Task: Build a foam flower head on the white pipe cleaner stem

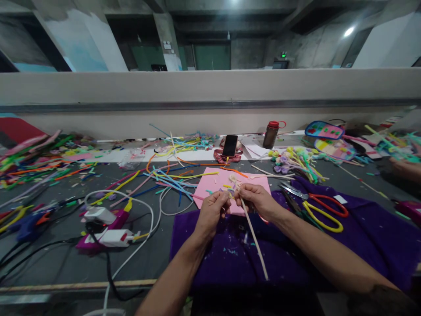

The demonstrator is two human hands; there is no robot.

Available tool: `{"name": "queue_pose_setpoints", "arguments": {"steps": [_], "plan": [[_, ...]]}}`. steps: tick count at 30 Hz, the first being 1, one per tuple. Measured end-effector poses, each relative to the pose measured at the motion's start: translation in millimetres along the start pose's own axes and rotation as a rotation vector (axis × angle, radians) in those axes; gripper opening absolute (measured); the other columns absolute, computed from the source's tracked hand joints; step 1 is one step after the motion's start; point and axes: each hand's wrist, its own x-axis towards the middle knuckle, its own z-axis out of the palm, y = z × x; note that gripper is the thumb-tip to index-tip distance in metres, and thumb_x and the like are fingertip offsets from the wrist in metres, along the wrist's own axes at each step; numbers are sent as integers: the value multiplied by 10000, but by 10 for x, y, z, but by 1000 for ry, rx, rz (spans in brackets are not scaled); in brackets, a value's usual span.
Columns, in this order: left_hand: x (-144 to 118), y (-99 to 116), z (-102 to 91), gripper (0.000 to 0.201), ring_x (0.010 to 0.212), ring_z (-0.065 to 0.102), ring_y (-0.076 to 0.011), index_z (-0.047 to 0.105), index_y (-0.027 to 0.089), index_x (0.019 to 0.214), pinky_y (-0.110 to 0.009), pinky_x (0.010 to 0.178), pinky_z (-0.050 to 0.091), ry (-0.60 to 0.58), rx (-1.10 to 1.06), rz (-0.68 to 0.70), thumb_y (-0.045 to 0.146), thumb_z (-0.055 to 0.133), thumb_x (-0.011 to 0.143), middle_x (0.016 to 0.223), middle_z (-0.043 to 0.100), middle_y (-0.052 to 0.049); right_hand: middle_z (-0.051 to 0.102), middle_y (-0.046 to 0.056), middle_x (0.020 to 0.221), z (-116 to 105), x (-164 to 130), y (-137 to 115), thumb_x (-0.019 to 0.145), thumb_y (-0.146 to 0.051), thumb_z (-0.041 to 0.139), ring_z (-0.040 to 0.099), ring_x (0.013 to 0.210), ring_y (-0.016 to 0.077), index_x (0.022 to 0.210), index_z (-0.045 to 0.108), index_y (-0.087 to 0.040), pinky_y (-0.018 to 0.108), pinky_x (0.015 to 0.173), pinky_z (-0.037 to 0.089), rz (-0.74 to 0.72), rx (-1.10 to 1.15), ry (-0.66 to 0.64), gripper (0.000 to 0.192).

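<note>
My right hand is closed around a cream pipe cleaner whose long stem slants down toward me. Looped cream ends stick up above those fingers. Close beside it, the fingertips of my left hand are pinched together near a tiny yellowish bit; what they hold is too small to make out. Both hands are over a pink sheet strewn with small coloured scraps. Beneath my forearms lies a dark purple cloth. To the right, scissors with red handles and scissors with yellow handles rest on it.
Loose pipe cleaners and finished pipe-cleaner flowers lie around. A phone and a bottle stand at the back. Power strips with plugs, cables and a blue glue gun occupy the left. Another person's hand shows at right.
</note>
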Motion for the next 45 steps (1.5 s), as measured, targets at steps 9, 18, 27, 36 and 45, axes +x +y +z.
{"name": "queue_pose_setpoints", "arguments": {"steps": [9, 18, 27, 36, 45], "plan": [[-4, 12, -14, 317, 441, 434, -78, 693, 145, 795, -192, 401, 267, 30, 26, 37, 432, 653, 667, 539, 570, -1, 598, -8, 643, -13, 9, 1, 753, -458, 591, 443, 400, 50, 807, 584, -153, 163, 349, 307, 2, -4, 18, 310], [43, 63, -96, 263, 448, 432, -37, 657, 141, 786, -162, 379, 250, 207, -251, 106, 326, 716, 608, 677, 613, -11, 616, 4, 633, 7, -30, 7, 783, -403, 580, 462, 404, 45, 768, 594, -135, 153, 362, 304, 52, -21, -66, 269], [18, 94, -113, 289, 457, 447, -39, 653, 118, 798, -148, 367, 235, 107, -287, 32, 331, 716, 612, 649, 603, -23, 611, 6, 603, 10, -50, 41, 794, -379, 570, 482, 405, 52, 755, 596, -124, 153, 364, 310, 129, -55, -164, 260], [124, 48, -177, 305, 404, 404, -24, 531, 137, 646, -138, 344, 210, 204, -337, 63, 407, 672, 646, 559, 504, 46, 623, 11, 611, -2, -48, 60, 792, -380, 575, 491, 407, 55, 746, 594, -120, 154, 360, 318, 125, -54, -192, 265], [-238, 161, 16, 325, 571, 521, -72, 656, 136, 897, -159, 456, 361, -14, -261, -129, 332, 707, 641, 751, 613, -22, 627, 10, 656, 182, -230, -196, 816, -360, 564, 519, 447, 48, 813, 608, -124, 142, 388, 333, 45, 96, -188, 240]]}}
